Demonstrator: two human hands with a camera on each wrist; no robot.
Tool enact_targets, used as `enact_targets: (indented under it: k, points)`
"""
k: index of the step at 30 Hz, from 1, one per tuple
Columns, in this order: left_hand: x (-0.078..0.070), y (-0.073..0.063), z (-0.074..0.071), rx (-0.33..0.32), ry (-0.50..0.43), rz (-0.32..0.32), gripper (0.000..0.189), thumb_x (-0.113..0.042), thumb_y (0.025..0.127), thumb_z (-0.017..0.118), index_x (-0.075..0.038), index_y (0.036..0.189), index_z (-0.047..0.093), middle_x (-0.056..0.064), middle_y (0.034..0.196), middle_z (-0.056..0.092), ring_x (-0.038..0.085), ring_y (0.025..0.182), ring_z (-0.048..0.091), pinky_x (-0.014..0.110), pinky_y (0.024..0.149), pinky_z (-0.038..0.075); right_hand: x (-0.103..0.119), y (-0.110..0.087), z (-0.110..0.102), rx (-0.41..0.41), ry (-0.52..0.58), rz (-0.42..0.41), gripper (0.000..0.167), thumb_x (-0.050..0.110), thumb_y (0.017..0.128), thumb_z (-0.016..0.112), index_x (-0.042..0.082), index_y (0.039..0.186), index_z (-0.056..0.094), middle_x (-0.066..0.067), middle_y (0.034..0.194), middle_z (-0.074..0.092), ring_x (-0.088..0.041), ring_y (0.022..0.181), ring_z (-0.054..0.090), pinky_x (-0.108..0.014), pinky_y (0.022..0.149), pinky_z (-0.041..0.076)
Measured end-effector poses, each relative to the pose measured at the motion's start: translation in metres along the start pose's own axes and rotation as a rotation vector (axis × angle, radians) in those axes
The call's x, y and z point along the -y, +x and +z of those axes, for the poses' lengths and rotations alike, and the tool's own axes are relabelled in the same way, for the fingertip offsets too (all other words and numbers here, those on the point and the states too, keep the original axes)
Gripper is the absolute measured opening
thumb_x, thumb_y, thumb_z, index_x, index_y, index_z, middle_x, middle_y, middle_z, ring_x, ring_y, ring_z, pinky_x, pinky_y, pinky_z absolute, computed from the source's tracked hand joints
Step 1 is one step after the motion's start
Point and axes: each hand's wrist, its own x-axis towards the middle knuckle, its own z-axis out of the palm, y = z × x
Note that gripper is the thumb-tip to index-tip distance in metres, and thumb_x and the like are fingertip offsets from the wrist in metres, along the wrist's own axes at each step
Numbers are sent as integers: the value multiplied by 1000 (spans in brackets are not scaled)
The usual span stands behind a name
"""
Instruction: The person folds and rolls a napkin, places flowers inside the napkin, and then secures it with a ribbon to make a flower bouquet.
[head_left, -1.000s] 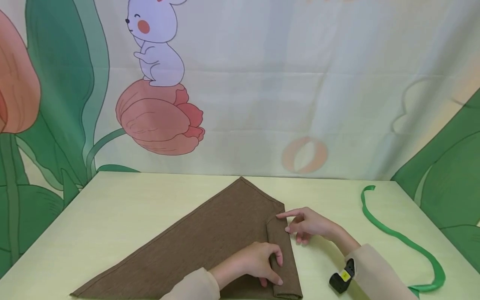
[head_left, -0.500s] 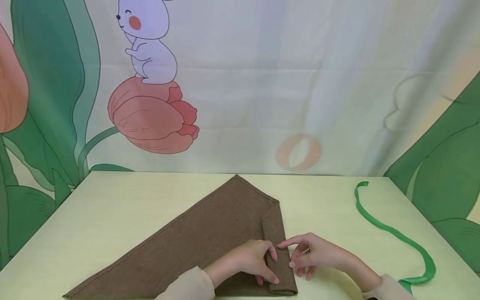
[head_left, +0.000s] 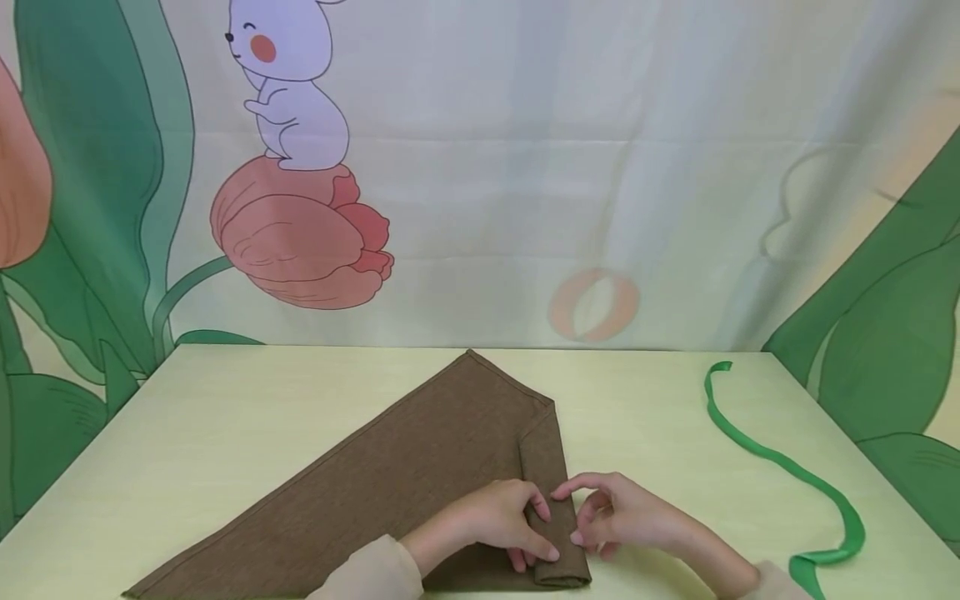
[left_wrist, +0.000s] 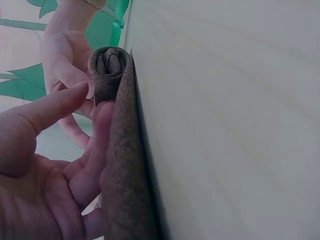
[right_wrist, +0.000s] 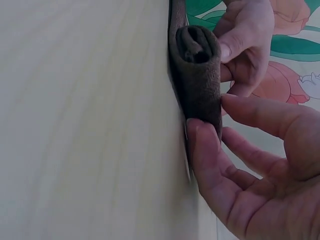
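A brown cloth [head_left: 420, 450] lies spread on the table, with one corner pointing away and its right edge rolled into a flat roll [head_left: 543, 454]. My left hand [head_left: 498, 517] grips the roll's left side near its front end, thumb on top and fingers at the inner edge. From the other side my right hand [head_left: 626, 512] pinches the roll, one finger on top and the thumb low against its outer side. The coiled end [right_wrist: 195, 45] of the roll shows its layers in the right wrist view. Both hands sit close together.
A long green ribbon [head_left: 787, 467] curves along the right part of the pale table [head_left: 247, 425]. Behind the table hangs a printed curtain [head_left: 480, 183] with a white rabbit, tulips and leaves.
My right hand has come down along the roll from its far end to beside my left hand. The left hand stays at its place on the roll. The head view has shifted slightly.
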Motion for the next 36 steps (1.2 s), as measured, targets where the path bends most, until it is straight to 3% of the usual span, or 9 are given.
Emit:
enact_targets:
  k: [5,9,12,18,26,32,36]
  points:
    - [5,-2,-3,31,-127,-1,22,-18,83,67,-6,96,54,9,61,64,22,52,63,29,61,50,7,4,5,-16,15,-15,44,3,80,66,-4,120,47,-6,74,59,-14,66,58,-31,55,50]
    - [8,-6,-6,36,-194,15,21,-27,89,59,-6,93,54,12,60,63,20,48,61,24,46,44,15,8,10,-43,2,-10,47,7,79,68,-3,120,45,-6,75,60,-14,67,56,-32,59,50]
    - [9,-10,-9,37,-187,37,27,-32,92,54,-6,94,56,11,62,64,22,50,62,23,45,40,20,11,13,-57,-8,-18,50,6,79,67,-3,122,43,-5,76,61,-14,71,56,-32,61,49]
    - [10,-21,-14,39,-146,34,31,-36,92,52,-6,96,52,7,68,66,29,58,65,24,48,37,27,17,22,-79,-16,-129,49,2,83,60,-6,126,38,-5,77,59,-13,74,57,-28,63,48]
    - [16,-32,-16,-52,-119,1,30,-25,87,61,-1,99,49,6,64,65,26,53,64,26,50,40,34,29,36,-103,-75,-202,42,7,88,58,-3,124,39,-10,81,61,-8,77,58,-25,66,46]
    - [19,-39,-20,-171,-25,49,63,-17,77,72,8,122,36,2,61,62,19,49,61,35,69,49,33,32,38,-96,-96,-192,37,6,88,57,-4,121,43,-10,81,61,-15,76,58,-27,66,48]
    - [21,-42,-23,-227,68,94,79,-15,72,76,4,131,28,-3,55,58,13,46,56,25,53,44,28,32,36,-72,-112,-152,32,5,87,57,-2,117,48,-9,81,61,-16,76,59,-27,60,48]
